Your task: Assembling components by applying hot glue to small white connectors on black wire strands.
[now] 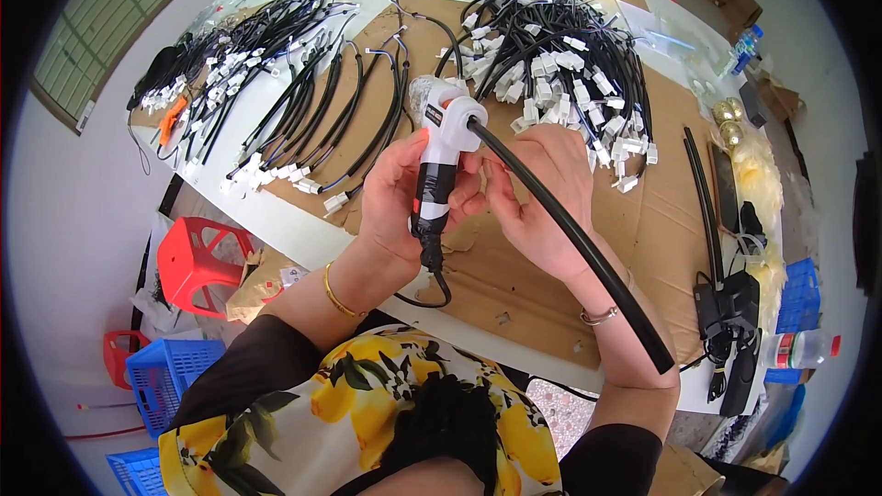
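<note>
My left hand (397,191) is wrapped around a white and black corded hand tool (435,186), held upright above the table. Black tape covers part of its handle, and a cord leaves its lower end. At the tool's round white head (457,124) begins a thick black tube (581,241), which slants down to the right across my right forearm. Behind that tube, my right hand (544,193) has its fingers bent together close to the tool. Whatever those fingers hold is hidden.
Brown cardboard (634,257) covers much of the white table. Cable bundles with white connectors (560,73) lie at the back, more cables (312,119) at the left. Black tubes (703,193), a power adapter (730,308) and a bottle (797,349) are at the right. A red stool (188,262) stands left.
</note>
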`<move>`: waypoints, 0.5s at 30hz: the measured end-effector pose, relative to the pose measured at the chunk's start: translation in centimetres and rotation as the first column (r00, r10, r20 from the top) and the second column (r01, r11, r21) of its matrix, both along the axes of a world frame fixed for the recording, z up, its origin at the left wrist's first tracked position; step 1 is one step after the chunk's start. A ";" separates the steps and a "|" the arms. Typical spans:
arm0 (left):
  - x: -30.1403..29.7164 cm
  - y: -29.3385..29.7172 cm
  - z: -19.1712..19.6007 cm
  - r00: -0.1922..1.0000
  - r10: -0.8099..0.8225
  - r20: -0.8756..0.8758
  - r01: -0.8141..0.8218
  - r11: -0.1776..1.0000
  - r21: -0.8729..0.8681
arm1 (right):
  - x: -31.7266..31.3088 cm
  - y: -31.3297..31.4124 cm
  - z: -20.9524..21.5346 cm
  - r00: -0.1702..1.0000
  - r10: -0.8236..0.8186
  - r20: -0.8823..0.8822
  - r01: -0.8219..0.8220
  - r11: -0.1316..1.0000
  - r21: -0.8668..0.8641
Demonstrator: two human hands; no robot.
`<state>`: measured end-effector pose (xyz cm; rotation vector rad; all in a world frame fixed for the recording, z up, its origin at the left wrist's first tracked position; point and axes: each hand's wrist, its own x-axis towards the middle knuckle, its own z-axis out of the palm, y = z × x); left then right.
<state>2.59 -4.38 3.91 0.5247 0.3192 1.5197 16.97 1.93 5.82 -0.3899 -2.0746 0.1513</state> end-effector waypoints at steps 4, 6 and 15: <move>0.3 -0.2 0.2 0.999 0.026 -0.025 -0.026 1.000 -0.016 | 0.0 0.7 -0.4 1.000 0.001 -0.009 -0.002 0.992 -0.129; -0.2 0.0 -0.1 1.000 0.004 -0.025 -0.004 1.000 0.002 | 0.3 1.2 -0.5 1.000 -0.016 -0.017 0.013 0.983 -0.181; -1.7 0.2 0.5 0.992 0.119 -0.039 -0.120 0.993 -0.022 | 2.7 1.0 3.0 0.866 0.456 0.207 -0.300 0.804 -0.514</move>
